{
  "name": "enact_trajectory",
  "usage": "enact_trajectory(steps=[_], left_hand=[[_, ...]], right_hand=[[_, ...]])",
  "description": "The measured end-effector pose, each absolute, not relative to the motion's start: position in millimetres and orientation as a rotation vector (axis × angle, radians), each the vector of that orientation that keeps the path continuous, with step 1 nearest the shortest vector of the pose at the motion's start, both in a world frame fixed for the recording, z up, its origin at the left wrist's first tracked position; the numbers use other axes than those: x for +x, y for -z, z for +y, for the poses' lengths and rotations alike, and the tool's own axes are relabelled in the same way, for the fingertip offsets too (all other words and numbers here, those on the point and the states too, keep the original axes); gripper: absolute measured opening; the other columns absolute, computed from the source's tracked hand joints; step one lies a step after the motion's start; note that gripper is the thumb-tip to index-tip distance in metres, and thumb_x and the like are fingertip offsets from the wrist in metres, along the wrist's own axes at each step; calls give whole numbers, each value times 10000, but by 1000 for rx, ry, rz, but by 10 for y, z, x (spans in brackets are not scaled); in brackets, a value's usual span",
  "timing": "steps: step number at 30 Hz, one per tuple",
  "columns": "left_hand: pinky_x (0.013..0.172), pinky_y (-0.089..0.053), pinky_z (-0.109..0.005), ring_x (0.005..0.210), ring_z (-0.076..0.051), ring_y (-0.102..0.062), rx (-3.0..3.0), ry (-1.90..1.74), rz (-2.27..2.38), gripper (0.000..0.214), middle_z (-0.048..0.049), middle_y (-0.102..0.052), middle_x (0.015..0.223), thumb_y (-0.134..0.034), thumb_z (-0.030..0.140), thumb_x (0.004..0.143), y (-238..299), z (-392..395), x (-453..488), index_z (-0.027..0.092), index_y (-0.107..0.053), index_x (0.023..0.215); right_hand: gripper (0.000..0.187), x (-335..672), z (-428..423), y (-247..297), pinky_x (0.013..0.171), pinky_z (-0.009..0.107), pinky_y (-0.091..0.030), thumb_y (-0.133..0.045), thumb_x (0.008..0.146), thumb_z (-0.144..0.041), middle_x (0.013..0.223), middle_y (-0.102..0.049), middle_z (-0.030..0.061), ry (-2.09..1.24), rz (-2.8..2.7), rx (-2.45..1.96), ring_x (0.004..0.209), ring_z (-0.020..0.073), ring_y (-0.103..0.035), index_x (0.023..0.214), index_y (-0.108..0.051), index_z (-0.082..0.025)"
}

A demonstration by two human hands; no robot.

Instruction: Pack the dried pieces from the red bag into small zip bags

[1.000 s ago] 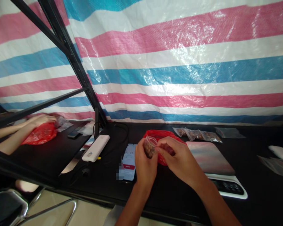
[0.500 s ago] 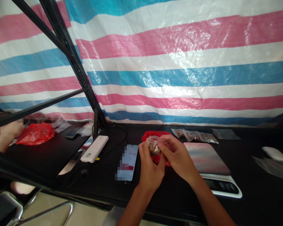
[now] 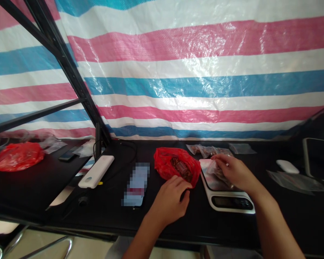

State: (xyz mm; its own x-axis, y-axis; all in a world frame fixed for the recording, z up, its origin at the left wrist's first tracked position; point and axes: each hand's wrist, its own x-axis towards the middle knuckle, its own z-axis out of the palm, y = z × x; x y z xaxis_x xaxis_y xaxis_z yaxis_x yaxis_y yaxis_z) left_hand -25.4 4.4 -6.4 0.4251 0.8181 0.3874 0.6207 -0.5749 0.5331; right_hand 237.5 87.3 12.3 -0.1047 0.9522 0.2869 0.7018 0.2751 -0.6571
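My right hand [image 3: 239,173] pinches a small clear zip bag [image 3: 218,172] with brown contents, over the plate of a white kitchen scale [image 3: 214,205]. Whether the bag rests on the plate I cannot tell. My left hand [image 3: 173,198] is open, thumb apart from curved fingers, at the near edge of a red plastic bag [image 3: 163,166]. Small brown pieces [image 3: 187,175] lie inside that gaping red bag, with a small clear plastic object [image 3: 181,167] among them. Several filled zip bags [image 3: 196,149] lie in a row behind the scale.
Left of the red bag lie a phone [image 3: 137,187] and a white power bank [image 3: 97,172] with cables. Flat clear bags [image 3: 294,181], a white mouse-like object [image 3: 287,166] and a dark-screened device [image 3: 320,158] are at right. A black metal frame [image 3: 70,77] rises at left.
My hands have parted. The right one has carried the small zip bag rightward over the scale; the left has let go and lowered beside the red bag. The view has turned slightly right.
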Motion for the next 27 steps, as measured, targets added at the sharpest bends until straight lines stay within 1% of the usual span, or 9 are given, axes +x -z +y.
enact_trajectory(steps=[3, 6, 8, 12, 16, 18, 20, 24, 27], left_hand=[[952, -553, -409, 1057, -246, -638, 2324, -945, 1232, 270, -71, -709, 1067, -527, 85, 926, 120, 94, -227, 224, -676, 1103], [1037, -520, -421, 1144, -237, -614, 2248, -1020, 1242, 325, -71, -691, 1181, -513, 74, 936, 169, 137, -213, 228, -642, 1191], [1053, -509, -420, 1165, -233, -607, 2225, -1053, 1246, 334, -72, -682, 1213, -494, 73, 949, 187, 152, -206, 230, -628, 1211], [962, -523, -389, 1071, -227, -618, 2239, -1120, 1257, 267, -69, -685, 1103, -465, 72, 965, 181, 145, -196, 225, -648, 1083], [834, -510, -327, 914, -194, -632, 2252, -1186, 1224, 241, -46, -675, 960, -464, 47, 943, 168, 128, -203, 212, -636, 909], [770, -492, -294, 831, -170, -629, 2264, -1178, 1186, 247, -32, -663, 896, -461, 38, 932, 170, 120, -212, 209, -622, 856], [733, -473, -277, 786, -158, -620, 2295, -1161, 1165, 259, -22, -651, 846, -455, 27, 921, 175, 111, -220, 207, -610, 819], [716, -457, -268, 765, -157, -610, 2345, -1153, 1148, 275, -20, -645, 808, -440, 17, 913, 180, 97, -231, 204, -602, 794], [710, -457, -266, 753, -154, -609, 2349, -1170, 1157, 277, -21, -646, 806, -438, 20, 916, 178, 97, -238, 205, -605, 794]], right_hand=[[318, 2387, 930, -28, 928, 479, -520, -514, 898, -366, 1030, -753, 124, -236, -1915, -1494, 964, 298, -704, 989, -774, -207], [327, 2347, 938, -64, 942, 464, -513, -519, 913, -380, 1044, -749, 122, -172, -1853, -1433, 995, 293, -699, 1029, -770, -205], [333, 2316, 909, -146, 931, 433, -517, -506, 939, -394, 1052, -752, 116, -131, -1704, -1387, 1002, 278, -697, 1039, -761, -206], [334, 2267, 812, -330, 854, 373, -525, -517, 955, -419, 990, -754, 100, -88, -1305, -1362, 908, 240, -698, 1029, -750, -192], [328, 2241, 748, -434, 744, 329, -506, -533, 959, -424, 794, -704, 42, -76, -1061, -1334, 735, 193, -653, 1005, -751, -183], [325, 2244, 733, -453, 707, 312, -492, -542, 959, -430, 731, -665, 19, -78, -1050, -1306, 687, 178, -624, 987, -753, -184], [333, 2266, 722, -459, 698, 303, -487, -550, 959, -453, 719, -653, 11, -116, -1103, -1305, 680, 173, -617, 994, -754, -191], [384, 2365, 698, -456, 716, 304, -492, -571, 948, -532, 756, -678, 16, -239, -1318, -1331, 698, 176, -634, 1064, -756, -216], [408, 2430, 674, -473, 727, 307, -498, -575, 941, -561, 785, -695, 24, -254, -1366, -1344, 717, 184, -647, 1086, -755, -224]])
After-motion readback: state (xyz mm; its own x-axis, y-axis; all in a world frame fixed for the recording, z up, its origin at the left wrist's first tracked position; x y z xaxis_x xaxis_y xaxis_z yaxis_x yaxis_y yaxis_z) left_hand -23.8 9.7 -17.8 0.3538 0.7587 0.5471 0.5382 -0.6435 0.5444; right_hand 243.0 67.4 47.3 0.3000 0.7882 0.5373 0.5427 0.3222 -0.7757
